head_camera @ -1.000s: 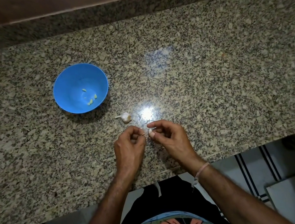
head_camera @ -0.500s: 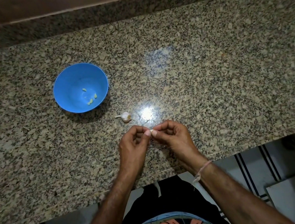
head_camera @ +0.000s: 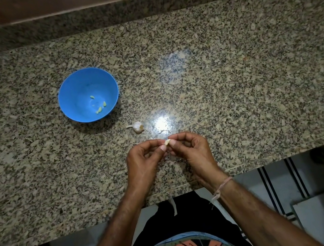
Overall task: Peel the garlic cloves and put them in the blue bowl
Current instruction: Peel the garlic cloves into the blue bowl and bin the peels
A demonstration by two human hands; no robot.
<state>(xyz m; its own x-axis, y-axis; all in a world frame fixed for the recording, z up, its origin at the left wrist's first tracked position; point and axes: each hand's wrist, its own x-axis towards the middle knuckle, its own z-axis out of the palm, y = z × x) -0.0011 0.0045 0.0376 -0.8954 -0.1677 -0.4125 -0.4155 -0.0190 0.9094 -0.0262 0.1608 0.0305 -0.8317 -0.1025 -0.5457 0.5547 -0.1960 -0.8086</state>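
Observation:
A small pale garlic clove (head_camera: 167,142) is pinched between the fingertips of my left hand (head_camera: 145,164) and my right hand (head_camera: 191,152), just above the counter near its front edge. The blue bowl (head_camera: 73,88) stands to the upper left of my hands and holds several peeled yellowish cloves (head_camera: 100,107). A small garlic bulb (head_camera: 137,126) with its stalk pointing left lies on the counter between the bowl and my hands.
The speckled granite counter (head_camera: 237,88) stretches wide to the right, with a low granite backsplash (head_camera: 137,8) behind it. A bright light glare (head_camera: 162,122) sits beside the bulb. Bits of garlic skin (head_camera: 163,131) lie near my hands.
My hands came together from slightly apart; both thumbs and fingers now pinch the clove between them. Bowl and bulb have not moved.

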